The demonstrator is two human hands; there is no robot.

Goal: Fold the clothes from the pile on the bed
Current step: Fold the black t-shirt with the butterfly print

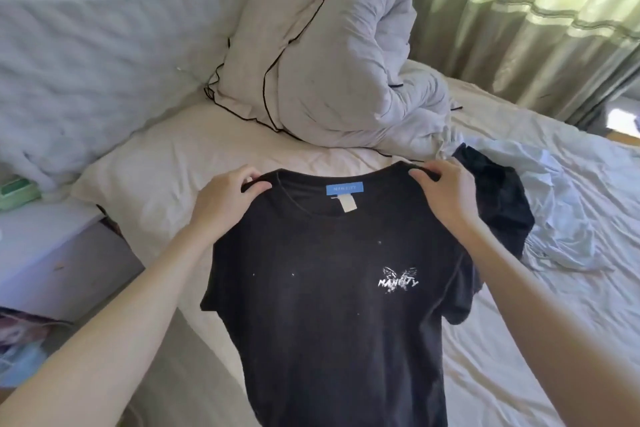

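A black T-shirt [329, 288] with a blue neck label and a small white butterfly print hangs spread out in front of me, above the bed [519, 340]. My left hand [228, 198] pinches its left shoulder and my right hand [446, 191] pinches its right shoulder, both beside the neckline. The shirt's front faces me and its hem drops out of view at the bottom. To the right lies the pile: a dark garment [498, 198] and a crumpled pale blue garment [561, 211] on the sheet.
A rolled white duvet [346, 62] and a pillow with black piping [256, 55] sit at the head of the bed. A white nightstand [52, 253] with a green box [17, 192] stands at left. Green curtains [536, 10] hang at back right.
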